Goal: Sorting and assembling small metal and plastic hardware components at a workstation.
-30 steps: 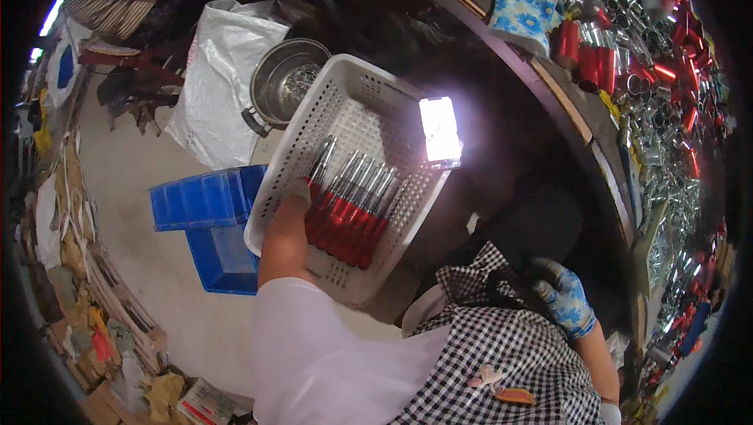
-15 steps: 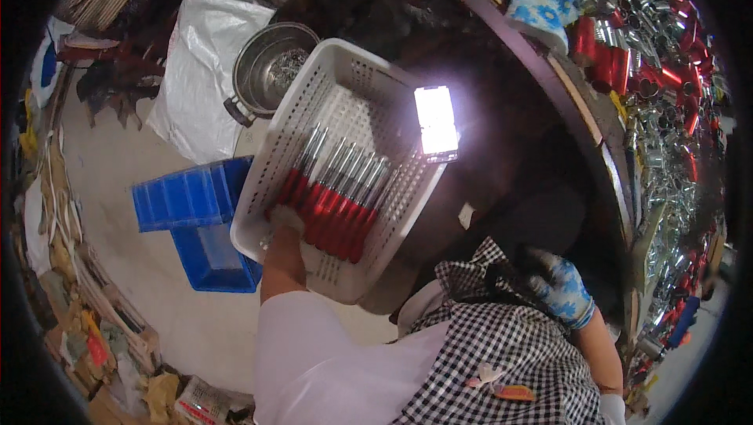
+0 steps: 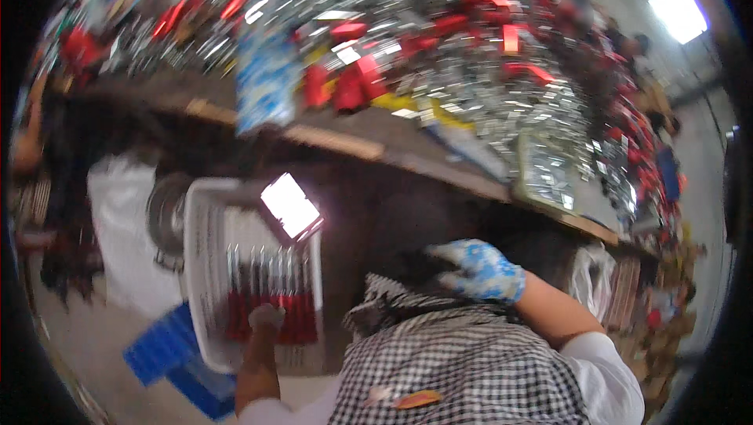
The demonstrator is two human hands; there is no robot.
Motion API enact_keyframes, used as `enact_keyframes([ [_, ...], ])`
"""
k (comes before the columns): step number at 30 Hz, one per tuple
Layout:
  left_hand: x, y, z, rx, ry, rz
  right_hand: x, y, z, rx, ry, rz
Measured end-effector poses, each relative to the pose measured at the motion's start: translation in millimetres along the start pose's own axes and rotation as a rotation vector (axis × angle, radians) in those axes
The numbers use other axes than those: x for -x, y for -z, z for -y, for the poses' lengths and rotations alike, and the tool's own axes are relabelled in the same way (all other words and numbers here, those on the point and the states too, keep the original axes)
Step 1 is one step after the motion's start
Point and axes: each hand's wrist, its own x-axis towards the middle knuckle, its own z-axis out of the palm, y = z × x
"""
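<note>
My left hand (image 3: pixel 267 317), in a pale glove, reaches into a white perforated plastic basket (image 3: pixel 205 354). It touches or covers the red ends of a row of slender red-and-silver rods (image 3: pixel 271 272), lying side by side with their shiny ends pointing away from me. Blur hides its fingers, so I cannot tell whether it grips one. My right hand (image 3: pixel 480 270) wears a blue-flowered glove with dark fingertips. It hovers over or rests by my checked apron (image 3: pixel 463 354), its fingers stretched out and apart, with nothing visible in them.
A bright-screened phone (image 3: pixel 290 205) sits at the basket's far right corner. Blue bins (image 3: pixel 169 354), a metal pot (image 3: pixel 166 213) and a white sack (image 3: pixel 129 229) stand left. Beyond the bench edge (image 3: pixel 337 143) lie heaped silver and red metal tubes (image 3: pixel 439 64) and a flowered cloth item (image 3: pixel 267 80).
My view has swung up and to the right, bringing the bench heap across the top. My left hand stays at the rods; my right hand stays near the apron with its fingers more extended.
</note>
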Motion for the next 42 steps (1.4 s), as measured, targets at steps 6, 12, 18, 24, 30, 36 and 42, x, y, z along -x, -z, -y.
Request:
enact_keyframes([
  [6,123.7,169.6,-160.4,0.453,-0.735,-1.149,42.7,17.8,-18.3,-0.043,0.324,-0.383],
  [12,208.2,268.4,-290.0,0.553,-1.446,-1.180,98.7,49.1,-67.2,-0.016,0.301,-0.781],
  [18,242.7,301.5,-392.1,0.397,-1.711,-1.043,174.0,75.2,-151.0,-0.024,-0.196,-1.103],
  [24,245.5,306.5,-450.1,0.382,-1.617,-1.125,207.2,104.0,-253.4,-0.327,-0.423,-1.294],
  [30,255.9,361.7,-472.7,0.447,-1.436,-1.272,181.0,104.0,-227.8,-0.821,-0.094,-1.180],
  [36,231.5,426.8,-467.2,0.165,-1.132,-1.472,148.7,110.4,-199.7,-0.996,0.216,-1.095],
  [42,228.6,458.2,-466.3,-0.052,-0.724,-1.355,142.0,96.6,-213.5,-0.793,0.161,-1.108],
])
